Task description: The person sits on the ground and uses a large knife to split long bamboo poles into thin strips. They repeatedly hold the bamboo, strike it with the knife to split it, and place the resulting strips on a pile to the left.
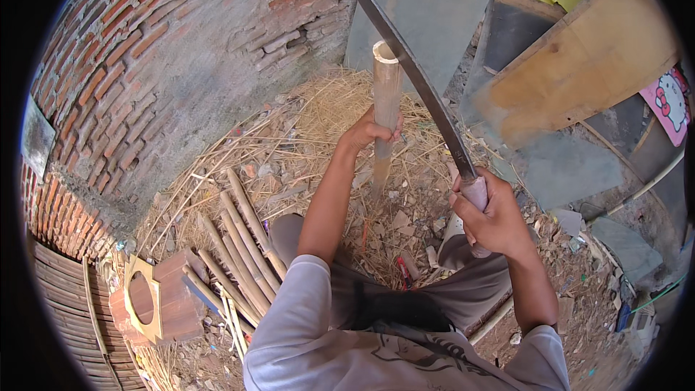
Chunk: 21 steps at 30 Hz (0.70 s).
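My left hand (373, 132) is wrapped around an upright bamboo pole (386, 94), gripping it some way below its hollow, pale top end. In my right hand (492, 213) is the handle of a machete (427, 90). Its long dark blade slants up and to the left, crossing in view beside the pole's open top. Whether the blade touches the bamboo cannot be made out. The pole's lower end stands among straw and shavings (347, 105) in front of my bent knees.
Several cut bamboo lengths (242, 246) lie at my left. A brick wall (145, 65) rises at the far left. Grey sheets (427, 7) and a brown board (579, 58) lean or lie on the right. Near the lower left is a wooden panel with a round hole (141, 300).
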Each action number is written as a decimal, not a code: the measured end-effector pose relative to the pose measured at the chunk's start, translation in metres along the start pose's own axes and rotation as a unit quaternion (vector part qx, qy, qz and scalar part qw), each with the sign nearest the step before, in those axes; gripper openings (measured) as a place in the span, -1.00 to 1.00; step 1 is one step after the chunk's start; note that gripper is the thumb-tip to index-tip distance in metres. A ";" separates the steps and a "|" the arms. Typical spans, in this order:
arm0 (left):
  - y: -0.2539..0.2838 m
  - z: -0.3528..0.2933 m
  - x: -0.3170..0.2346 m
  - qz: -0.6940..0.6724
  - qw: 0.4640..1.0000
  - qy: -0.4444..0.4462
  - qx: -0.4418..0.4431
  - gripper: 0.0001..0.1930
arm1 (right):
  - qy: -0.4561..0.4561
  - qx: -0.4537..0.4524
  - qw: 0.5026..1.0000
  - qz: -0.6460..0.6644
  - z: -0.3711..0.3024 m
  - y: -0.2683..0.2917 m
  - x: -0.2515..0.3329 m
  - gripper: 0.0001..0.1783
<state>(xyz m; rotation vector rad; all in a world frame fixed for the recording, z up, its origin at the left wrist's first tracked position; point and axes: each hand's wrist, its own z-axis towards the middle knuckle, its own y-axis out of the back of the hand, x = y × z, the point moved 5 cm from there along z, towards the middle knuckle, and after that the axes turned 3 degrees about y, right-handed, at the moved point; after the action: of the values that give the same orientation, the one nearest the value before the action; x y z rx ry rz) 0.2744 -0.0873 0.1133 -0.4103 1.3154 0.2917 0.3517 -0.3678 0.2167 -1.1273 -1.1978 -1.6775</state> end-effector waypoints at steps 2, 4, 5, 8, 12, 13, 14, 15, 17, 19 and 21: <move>-0.001 -0.001 -0.004 0.003 1.000 0.007 -0.012 -0.61 | 0.012 -0.013 1.000 -0.015 0.003 -0.006 -0.001 -0.87; -0.001 -0.003 -0.005 0.003 1.000 0.011 -0.005 -0.62 | 0.015 -0.014 0.999 -0.024 0.004 -0.008 -0.002 -0.87; 0.000 -0.004 -0.005 0.005 1.000 0.014 -0.003 -0.62 | 0.013 -0.009 1.000 -0.026 0.004 -0.008 -0.002 -0.87; 0.001 -0.007 -0.004 0.013 1.000 0.021 0.009 -0.62 | 0.000 0.004 1.000 -0.022 0.001 -0.010 0.001 -0.86; -0.002 -0.013 -0.001 0.030 0.998 0.037 0.034 -0.64 | -0.047 -0.001 0.996 -0.073 -0.008 -0.005 0.008 -0.80; -0.004 -0.014 -0.003 0.034 0.998 0.042 0.041 -0.65 | -0.047 0.004 0.997 -0.067 -0.011 -0.004 0.012 -0.79; -0.002 -0.014 -0.002 0.044 0.997 0.043 0.051 -0.63 | -0.047 0.009 0.997 -0.062 -0.015 -0.003 0.016 -0.79; 0.000 -0.015 0.000 0.054 0.996 0.045 0.060 -0.61 | -0.047 0.014 0.997 -0.056 -0.018 -0.004 0.018 -0.78; -0.004 -0.018 -0.001 0.079 0.995 0.036 0.058 -0.54 | -0.042 0.018 0.996 -0.077 -0.023 -0.002 0.021 -0.76; -0.008 -0.021 -0.005 0.110 0.993 0.016 0.031 -0.42 | -0.043 0.015 0.996 -0.077 -0.029 -0.002 0.023 -0.73; -0.024 -0.036 -0.019 0.172 0.977 -0.024 -0.127 -0.24 | -0.046 0.000 0.997 -0.066 -0.030 -0.002 0.022 -0.69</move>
<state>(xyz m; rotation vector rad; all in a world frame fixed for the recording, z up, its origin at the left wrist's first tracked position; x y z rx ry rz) 0.2487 -0.1242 0.1278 -0.3852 1.3035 0.7599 0.3365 -0.3980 0.2322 -1.1585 -1.3571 -1.7391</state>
